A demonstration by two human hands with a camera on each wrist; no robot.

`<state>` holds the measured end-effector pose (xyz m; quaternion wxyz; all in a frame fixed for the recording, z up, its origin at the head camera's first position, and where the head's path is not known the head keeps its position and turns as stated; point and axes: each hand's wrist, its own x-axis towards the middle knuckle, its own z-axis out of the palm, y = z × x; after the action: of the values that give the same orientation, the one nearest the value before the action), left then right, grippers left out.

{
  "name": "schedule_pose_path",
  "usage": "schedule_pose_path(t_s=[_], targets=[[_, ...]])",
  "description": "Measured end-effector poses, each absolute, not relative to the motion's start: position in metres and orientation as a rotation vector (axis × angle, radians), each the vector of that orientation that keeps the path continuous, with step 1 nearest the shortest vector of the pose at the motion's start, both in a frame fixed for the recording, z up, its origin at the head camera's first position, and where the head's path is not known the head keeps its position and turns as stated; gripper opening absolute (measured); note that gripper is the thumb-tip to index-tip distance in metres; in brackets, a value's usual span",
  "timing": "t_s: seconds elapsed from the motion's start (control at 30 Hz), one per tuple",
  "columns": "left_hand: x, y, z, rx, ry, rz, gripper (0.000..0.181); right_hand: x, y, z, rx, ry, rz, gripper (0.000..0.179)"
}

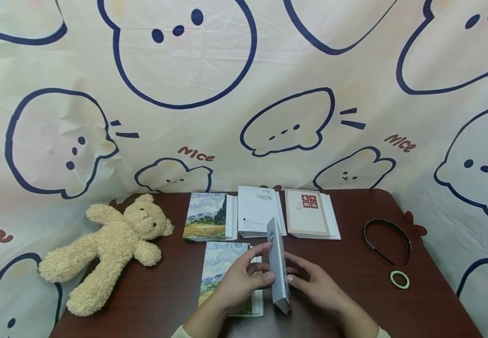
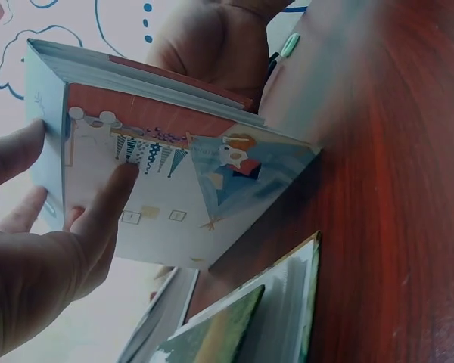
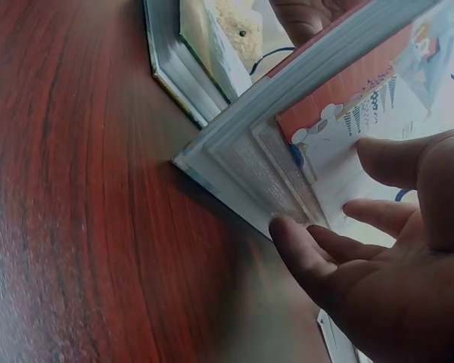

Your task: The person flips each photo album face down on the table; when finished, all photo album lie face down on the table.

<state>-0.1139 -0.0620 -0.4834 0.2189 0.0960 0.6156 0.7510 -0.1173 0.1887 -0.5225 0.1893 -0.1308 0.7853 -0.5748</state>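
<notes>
Both hands hold a photo album [image 1: 277, 267] on edge, spine toward the left, its lower edge right at the tabletop. Its cover carries a red band, small pennants and a blue tent drawing [image 2: 227, 178]. My left hand [image 1: 241, 277] grips it from the spine side, fingertips on spine and cover. From the other side, my right hand [image 1: 317, 284] holds the cover and page edges; clear plastic sleeves [image 3: 253, 166] show there. Under the left forearm lies an album with a painted landscape cover [image 1: 218, 263], partly hidden.
Along the back edge lie a landscape-covered album [image 1: 205, 213], a white album [image 1: 254, 211] and a beige-bordered album [image 1: 305, 220]. A teddy bear [image 1: 114, 249] lies at left. On the right are a dark headband [image 1: 366, 233] and a pale ring [image 1: 399, 272]. Patterned cloth [image 1: 227, 131] hangs behind.
</notes>
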Motion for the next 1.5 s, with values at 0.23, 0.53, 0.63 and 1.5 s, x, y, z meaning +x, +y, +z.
schedule_pose_path(t_s=[0.23, 0.53, 0.63, 1.5], targets=[[-0.116, -0.061, -0.479, 0.269, 1.752, 2.043, 0.066, -0.116, 0.185, -0.511, -0.422, 2.306, -1.603, 0.054], [-0.116, -0.057, -0.477, 0.282, 1.783, 2.025, 0.068, -0.115, 0.185, -0.488, -0.471, 2.257, -1.683, 0.058], [-0.116, -0.055, -0.476, 0.280, 1.797, 2.022, 0.068, -0.114, 0.186, -0.482, -0.491, 2.228, -1.708, 0.059], [-0.116, -0.036, -0.482, 0.335, 1.872, 1.974, 0.069, -0.109, 0.206, -0.453, -0.533, 2.209, -1.791, 0.062]])
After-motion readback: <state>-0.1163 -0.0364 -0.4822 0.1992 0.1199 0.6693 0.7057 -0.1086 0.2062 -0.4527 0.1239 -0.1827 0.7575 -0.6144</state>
